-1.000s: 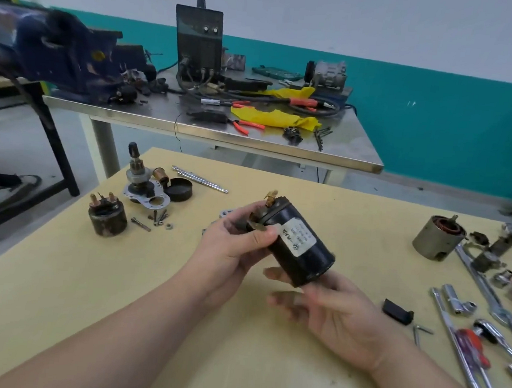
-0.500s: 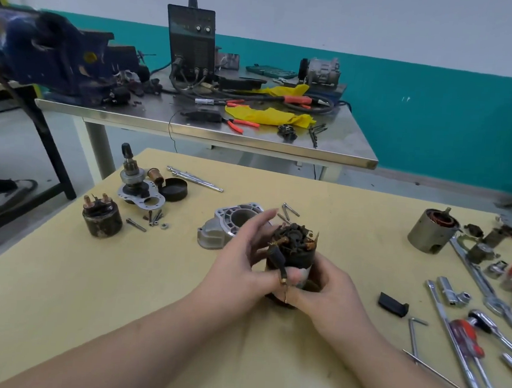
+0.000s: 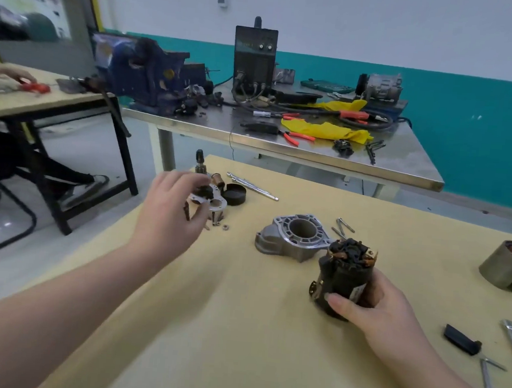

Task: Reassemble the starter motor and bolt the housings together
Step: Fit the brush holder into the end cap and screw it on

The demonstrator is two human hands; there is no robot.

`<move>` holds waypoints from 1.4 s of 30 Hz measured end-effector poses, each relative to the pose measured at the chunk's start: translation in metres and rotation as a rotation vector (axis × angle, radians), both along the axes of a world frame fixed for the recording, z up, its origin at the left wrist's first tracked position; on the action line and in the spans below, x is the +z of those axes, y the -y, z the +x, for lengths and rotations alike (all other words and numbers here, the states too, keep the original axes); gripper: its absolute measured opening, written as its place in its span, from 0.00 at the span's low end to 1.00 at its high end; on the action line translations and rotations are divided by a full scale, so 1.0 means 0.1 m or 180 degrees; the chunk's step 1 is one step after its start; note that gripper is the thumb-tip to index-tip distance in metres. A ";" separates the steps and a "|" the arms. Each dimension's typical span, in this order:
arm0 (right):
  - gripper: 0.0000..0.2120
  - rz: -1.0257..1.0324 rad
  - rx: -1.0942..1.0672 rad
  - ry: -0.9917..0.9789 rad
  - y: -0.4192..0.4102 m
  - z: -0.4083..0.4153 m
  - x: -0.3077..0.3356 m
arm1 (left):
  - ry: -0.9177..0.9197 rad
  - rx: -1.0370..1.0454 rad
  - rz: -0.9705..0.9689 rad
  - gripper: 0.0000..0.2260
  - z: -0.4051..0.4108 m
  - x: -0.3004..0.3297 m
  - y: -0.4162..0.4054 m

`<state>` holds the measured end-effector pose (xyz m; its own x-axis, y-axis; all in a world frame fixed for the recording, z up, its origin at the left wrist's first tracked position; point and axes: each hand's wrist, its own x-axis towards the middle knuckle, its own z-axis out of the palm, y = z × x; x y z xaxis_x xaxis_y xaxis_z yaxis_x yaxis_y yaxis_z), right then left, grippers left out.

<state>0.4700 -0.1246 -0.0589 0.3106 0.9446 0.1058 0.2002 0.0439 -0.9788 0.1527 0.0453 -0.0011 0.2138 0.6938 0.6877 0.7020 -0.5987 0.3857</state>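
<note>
While the right hand (image 3: 371, 307) grips the black motor body (image 3: 344, 277) upright on the wooden bench (image 3: 238, 330), the left hand (image 3: 173, 215), fingers loosely spread, hovers over the metal plate (image 3: 214, 201) near the aluminium housing (image 3: 294, 236).

The pale wooden tabletop (image 3: 238, 330) carries a grey cast housing (image 3: 291, 238) near its middle. Just behind the housing lie small bolts (image 3: 344, 225). Far left of it are a black cap (image 3: 235, 194), a metal plate (image 3: 214, 204) and two long bolts (image 3: 254, 186). Far right of it stands a field-coil cylinder (image 3: 507, 268).
</note>
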 end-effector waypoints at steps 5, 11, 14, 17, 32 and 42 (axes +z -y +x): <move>0.28 0.0053 0.0017 0.0170 0.01 -0.03 0.01 | -0.1570 -0.0399 -0.0359 0.15 0.41 0.37 -0.43; 0.30 0.0033 0.0064 0.0217 0.03 -0.04 0.04 | -0.3407 0.0595 -0.0852 0.07 1.07 0.35 -1.03; 0.31 0.0008 0.0155 0.0135 0.03 0.01 0.04 | -0.3506 0.0673 -0.1060 0.03 1.19 0.19 -1.17; 0.30 -0.0014 0.0155 0.0127 0.03 0.05 0.05 | -0.3514 0.0654 -0.1024 0.02 1.23 0.12 -1.16; 0.25 0.0101 -0.0114 0.0062 0.02 0.01 0.03 | 0.3318 -0.2502 -0.4530 0.04 0.76 -0.26 0.79; 0.28 0.0377 -0.0466 0.0560 0.16 -0.06 0.04 | 0.0372 -0.0668 -0.2985 0.08 0.97 -0.19 0.67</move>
